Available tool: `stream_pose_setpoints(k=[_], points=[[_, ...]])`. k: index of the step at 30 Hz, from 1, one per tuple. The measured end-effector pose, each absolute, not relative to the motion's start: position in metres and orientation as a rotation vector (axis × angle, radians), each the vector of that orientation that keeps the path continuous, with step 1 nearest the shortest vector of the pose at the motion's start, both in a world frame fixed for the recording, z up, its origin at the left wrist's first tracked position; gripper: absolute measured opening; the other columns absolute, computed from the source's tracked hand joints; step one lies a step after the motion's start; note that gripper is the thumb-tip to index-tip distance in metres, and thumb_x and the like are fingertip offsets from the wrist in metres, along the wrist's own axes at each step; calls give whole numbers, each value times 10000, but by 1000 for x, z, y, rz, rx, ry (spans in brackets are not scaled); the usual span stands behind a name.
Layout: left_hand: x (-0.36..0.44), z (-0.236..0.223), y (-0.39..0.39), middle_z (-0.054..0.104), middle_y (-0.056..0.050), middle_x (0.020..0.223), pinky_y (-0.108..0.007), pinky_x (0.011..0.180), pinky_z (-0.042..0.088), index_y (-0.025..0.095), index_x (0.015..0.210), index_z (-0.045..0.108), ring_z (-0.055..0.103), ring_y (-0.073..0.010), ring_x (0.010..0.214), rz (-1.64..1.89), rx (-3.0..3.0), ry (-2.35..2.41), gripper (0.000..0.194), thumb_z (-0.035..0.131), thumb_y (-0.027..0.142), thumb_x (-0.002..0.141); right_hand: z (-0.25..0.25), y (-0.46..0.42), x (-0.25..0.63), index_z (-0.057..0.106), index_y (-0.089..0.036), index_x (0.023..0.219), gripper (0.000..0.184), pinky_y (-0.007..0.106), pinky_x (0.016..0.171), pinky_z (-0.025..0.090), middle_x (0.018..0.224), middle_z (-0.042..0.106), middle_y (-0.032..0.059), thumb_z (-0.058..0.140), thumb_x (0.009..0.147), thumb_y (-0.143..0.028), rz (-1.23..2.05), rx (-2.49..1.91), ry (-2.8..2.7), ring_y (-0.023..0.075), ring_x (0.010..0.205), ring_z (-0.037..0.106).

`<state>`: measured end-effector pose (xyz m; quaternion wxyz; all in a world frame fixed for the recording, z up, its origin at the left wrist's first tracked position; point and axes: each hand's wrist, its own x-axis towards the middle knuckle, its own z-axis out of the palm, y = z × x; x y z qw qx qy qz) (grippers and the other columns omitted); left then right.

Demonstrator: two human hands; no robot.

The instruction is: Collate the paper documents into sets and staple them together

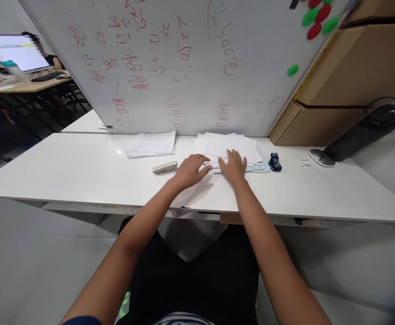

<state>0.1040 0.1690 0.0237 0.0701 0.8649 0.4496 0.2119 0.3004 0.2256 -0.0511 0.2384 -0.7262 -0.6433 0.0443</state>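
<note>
A loose stack of paper sheets lies on the white desk, its edges uneven. On the near part of that stack rests my right hand, fingers spread over the top sheets. My left hand is at the stack's left edge, with its fingers apart and nothing visible in them; whether the fingertips touch the paper I cannot tell. Just left of that hand is a cream stapler. Farther left sits a thinner pile of sheets. A small dark blue device stands right of the stack.
A whiteboard with red writing rises behind the desk. At right are cardboard boxes, a computer mouse, white earbuds and a dark cylindrical object. A person sits by a monitor at far left.
</note>
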Motion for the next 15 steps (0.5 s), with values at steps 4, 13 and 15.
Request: stream_pose_setpoints(k=[4, 13, 15], points=[[131, -8, 209, 413, -122, 1489, -505, 1092, 304, 171, 1291, 533, 270, -326, 1416, 478, 2612, 1537, 477, 366, 469, 958, -47, 224, 302, 371, -137, 1440, 663, 541, 1157, 69, 1567, 252, 134, 325, 917, -542, 159, -2089, -1756, 258, 1455, 173], [129, -38, 223, 379, -82, 1495, -549, 1146, 150, 281, 1268, 570, 213, -320, 1428, 624, 2478, 1619, 492, 312, 545, 943, -36, 226, 300, 288, -132, 1478, 793, 601, 1135, 24, 1582, 183, 156, 283, 883, -657, 203, -2216, -1811, 293, 1460, 124], [132, -38, 225, 407, -96, 1464, -552, 1142, 159, 270, 1267, 562, 257, -321, 1403, 636, 2435, 1641, 501, 300, 547, 943, -35, 226, 299, 282, -135, 1481, 789, 606, 1134, 29, 1584, 176, 156, 263, 889, -656, 209, -2226, -1823, 294, 1461, 123]])
